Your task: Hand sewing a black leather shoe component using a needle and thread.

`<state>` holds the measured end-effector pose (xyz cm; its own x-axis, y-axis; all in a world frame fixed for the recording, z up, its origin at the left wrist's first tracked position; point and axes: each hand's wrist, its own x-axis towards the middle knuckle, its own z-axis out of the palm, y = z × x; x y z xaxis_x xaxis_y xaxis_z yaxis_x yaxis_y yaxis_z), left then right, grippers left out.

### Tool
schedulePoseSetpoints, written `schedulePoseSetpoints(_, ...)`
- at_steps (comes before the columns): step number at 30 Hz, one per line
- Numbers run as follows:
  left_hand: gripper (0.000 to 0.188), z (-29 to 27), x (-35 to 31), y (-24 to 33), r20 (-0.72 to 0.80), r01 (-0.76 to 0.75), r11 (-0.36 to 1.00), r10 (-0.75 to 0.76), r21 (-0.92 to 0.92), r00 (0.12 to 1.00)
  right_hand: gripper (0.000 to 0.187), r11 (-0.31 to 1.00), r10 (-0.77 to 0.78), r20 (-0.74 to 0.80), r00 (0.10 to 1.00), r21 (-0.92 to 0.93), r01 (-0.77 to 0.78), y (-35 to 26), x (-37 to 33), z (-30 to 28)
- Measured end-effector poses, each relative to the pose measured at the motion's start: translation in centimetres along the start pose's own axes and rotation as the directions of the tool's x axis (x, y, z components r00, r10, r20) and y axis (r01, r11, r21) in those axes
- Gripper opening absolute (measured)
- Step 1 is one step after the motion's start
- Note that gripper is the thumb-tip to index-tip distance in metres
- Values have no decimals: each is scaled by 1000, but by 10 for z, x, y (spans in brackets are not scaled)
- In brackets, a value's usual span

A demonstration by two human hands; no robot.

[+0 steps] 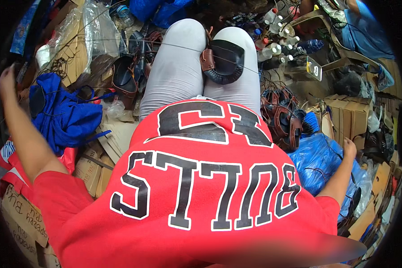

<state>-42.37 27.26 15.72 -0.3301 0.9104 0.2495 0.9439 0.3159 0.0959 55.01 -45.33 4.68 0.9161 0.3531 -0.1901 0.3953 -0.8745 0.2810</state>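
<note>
A black shoe upper point(227, 62) with a brown leather piece point(207, 60) lies over my right knee. A dark thread point(183, 46) runs taut out of it toward the left, and another length slants off to the right. My arms are spread wide apart. At the far left my left hand point(6, 82) is closed, somewhat blurred, above a blue cloth point(62, 116). My right hand point(349, 148) is closed at the right, over a blue plastic bag point(321, 156). The thread is too fine to follow right up to either hand.
Brown shoes point(124, 78) lie left of my knees, and several brown shoe uppers point(283, 116) are heaped at the right. Small bottles point(277, 44) stand at the far right. Cardboard point(348, 114) is stacked at the right, with cardboard boxes point(24, 219) at the lower left.
</note>
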Motion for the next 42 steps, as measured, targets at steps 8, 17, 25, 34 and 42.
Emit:
schedulePoseSetpoints(8, 36, 68, -394, 317, -97, -556, 34, 974, -830, 204, 29, 391, -853, -29, 521, 624, 676, -310, -108, -38)
schedulePoseSetpoints(17, 29, 73, -449, 389, 254, -295, 222, 965, -929, -71, 10, 53, -836, -359, 415, 700, 712, -401, -134, -64)
schedulePoseSetpoints(25, 26, 86, -445, 388, 289, 55, 302, 943, -952, -165, 13, -21, -890, -293, 350, 792, 610, -405, -132, -55)
schedulePoseSetpoints(34, 28, 95, -442, 388, 261, 79, 293, 925, -953, -277, 16, -27, -783, -453, 427, 710, 704, -394, -161, -43)
schedulePoseSetpoints(42, 28, 85, -441, 391, 260, -159, 217, 903, -963, -343, 18, 190, -886, -397, 241, 165, 968, -394, -182, -82)
